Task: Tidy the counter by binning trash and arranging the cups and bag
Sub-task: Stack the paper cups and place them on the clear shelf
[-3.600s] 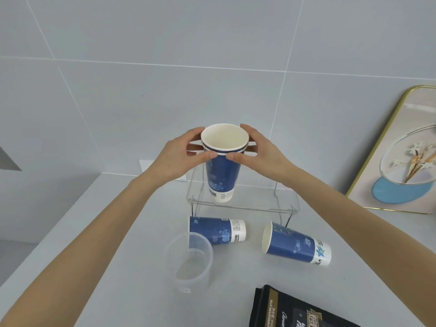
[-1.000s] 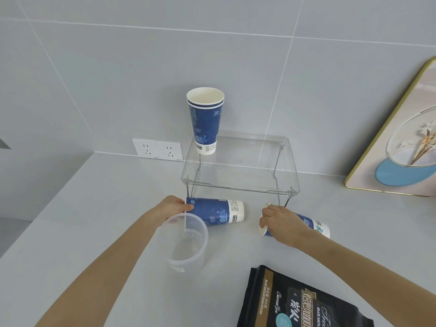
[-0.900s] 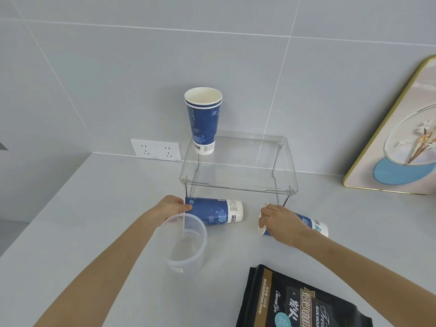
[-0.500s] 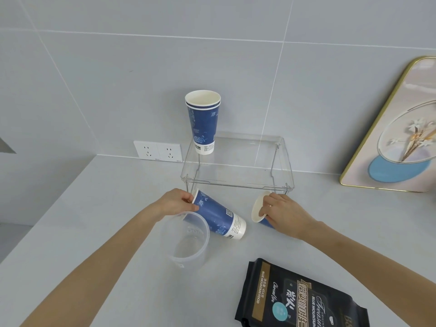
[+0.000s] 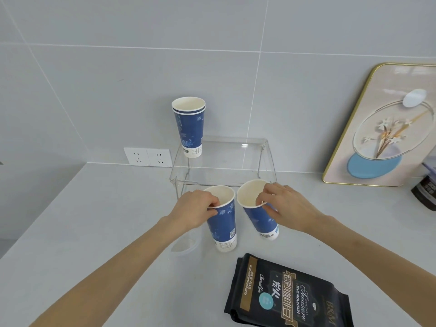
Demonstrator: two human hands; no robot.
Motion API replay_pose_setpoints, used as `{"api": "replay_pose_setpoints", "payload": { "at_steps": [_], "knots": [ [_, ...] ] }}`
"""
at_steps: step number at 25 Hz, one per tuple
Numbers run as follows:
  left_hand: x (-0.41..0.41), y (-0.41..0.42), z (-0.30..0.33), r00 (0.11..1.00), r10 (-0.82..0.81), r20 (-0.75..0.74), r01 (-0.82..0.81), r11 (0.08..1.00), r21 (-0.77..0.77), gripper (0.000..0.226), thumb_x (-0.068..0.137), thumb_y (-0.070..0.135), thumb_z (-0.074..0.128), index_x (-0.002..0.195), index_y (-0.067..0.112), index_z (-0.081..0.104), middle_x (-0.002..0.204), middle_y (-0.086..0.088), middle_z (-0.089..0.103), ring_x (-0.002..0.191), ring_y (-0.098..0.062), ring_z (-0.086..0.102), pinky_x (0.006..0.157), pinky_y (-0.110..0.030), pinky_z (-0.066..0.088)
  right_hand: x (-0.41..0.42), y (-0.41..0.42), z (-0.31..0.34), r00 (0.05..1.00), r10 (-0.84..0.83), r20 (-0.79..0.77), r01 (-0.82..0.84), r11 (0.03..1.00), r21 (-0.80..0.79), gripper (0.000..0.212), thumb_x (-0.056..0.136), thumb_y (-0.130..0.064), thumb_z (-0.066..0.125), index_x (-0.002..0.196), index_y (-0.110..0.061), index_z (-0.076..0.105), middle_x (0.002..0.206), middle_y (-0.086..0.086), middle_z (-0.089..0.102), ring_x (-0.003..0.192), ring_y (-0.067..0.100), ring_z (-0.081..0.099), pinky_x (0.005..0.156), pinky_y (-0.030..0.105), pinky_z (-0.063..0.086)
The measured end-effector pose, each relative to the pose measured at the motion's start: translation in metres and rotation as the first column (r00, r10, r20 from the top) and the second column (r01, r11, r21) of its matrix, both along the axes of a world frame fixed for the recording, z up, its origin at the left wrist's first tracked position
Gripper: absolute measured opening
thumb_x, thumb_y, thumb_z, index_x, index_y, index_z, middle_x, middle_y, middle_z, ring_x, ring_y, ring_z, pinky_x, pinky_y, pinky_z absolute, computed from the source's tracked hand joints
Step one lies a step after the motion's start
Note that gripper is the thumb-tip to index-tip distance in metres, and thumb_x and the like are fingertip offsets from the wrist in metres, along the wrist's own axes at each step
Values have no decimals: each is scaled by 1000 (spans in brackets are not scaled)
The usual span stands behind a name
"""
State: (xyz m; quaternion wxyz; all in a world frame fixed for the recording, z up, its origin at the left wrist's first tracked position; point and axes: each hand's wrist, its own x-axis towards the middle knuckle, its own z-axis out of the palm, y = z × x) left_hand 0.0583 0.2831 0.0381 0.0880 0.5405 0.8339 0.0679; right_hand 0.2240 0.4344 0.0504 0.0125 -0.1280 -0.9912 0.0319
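Four blue paper cups with white interiors show: two nested upright as a stacked pair [image 5: 189, 128] on the clear acrylic shelf riser [image 5: 236, 161], and one in each hand. There is one black coffee bag [image 5: 283, 293] lying flat near the front, and one clear plastic measuring cup [image 5: 182, 247], mostly hidden under the left forearm. The pale grey worktop [image 5: 106, 220] meets a grey tiled wall with a white double socket [image 5: 148, 157]; a gold-framed floral picture [image 5: 387, 128] leans at the right. The left hand [image 5: 195, 212] pinches the rim of the left cup [image 5: 223, 223], thumb outside and fingers [image 5: 213, 205] curled over the lip, cup upright. The right hand [image 5: 287, 207] grips the right cup [image 5: 259, 215] at its rim, tilted with its mouth toward the left cup, the rims just beside each other.
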Motion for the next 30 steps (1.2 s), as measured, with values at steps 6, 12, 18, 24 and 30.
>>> {"api": "replay_pose_setpoints", "payload": {
  "at_steps": [6, 12, 18, 24, 30],
  "knots": [
    [21, 0, -9, 993, -112, -42, 111, 994, -13, 25, 90, 21, 46, 109, 16, 61, 120, -6, 58, 111, -25, 49, 87, -34, 40, 16, 9, 37, 973, -42, -225, 35, 999, -37, 16, 84, -5, 56, 97, -9, 65, 95, 14, 63, 86, 33, 58, 73, 35, 42],
    [20, -3, -16, 981, -83, 178, 75, 996, 55, 47, 81, 36, 61, 125, 23, 48, 154, -1, 17, 140, -22, 11, 113, -38, 25, 9, 15, 72, 901, -28, -432, 22, 1000, -20, 13, 83, -1, 56, 92, -5, 64, 91, 17, 62, 83, 37, 57, 74, 42, 47],
    [23, 1, -19, 934, 32, 356, -49, 998, 39, 88, 77, 35, 67, 142, 23, 9, 155, -3, 12, 137, -26, 28, 108, -40, 34, 0, 1, 91, 823, -14, -568, -32, 997, -70, 14, 84, -3, 55, 94, -5, 64, 93, 16, 61, 85, 28, 56, 75, 33, 43],
    [20, 2, -16, 877, -7, 481, -71, 987, 142, 87, 72, 30, 73, 139, 25, 17, 149, 0, 32, 131, -22, 39, 106, -38, 37, -2, -13, 80, 840, 26, -542, -145, 973, -177, 15, 83, -10, 52, 93, -9, 63, 89, -2, 51, 81, 4, 46, 75, 8, 35],
    [18, -2, -16, 854, -5, 520, -101, 980, 174, 83, 69, 23, 76, 134, 17, 25, 140, -2, 43, 123, -19, 45, 93, -24, 39, 1, -14, 24, 925, 165, -342, -233, 958, -166, 16, 81, -15, 53, 89, -12, 66, 88, 9, 65, 80, 11, 51, 73, 19, 40]
  ]
}}
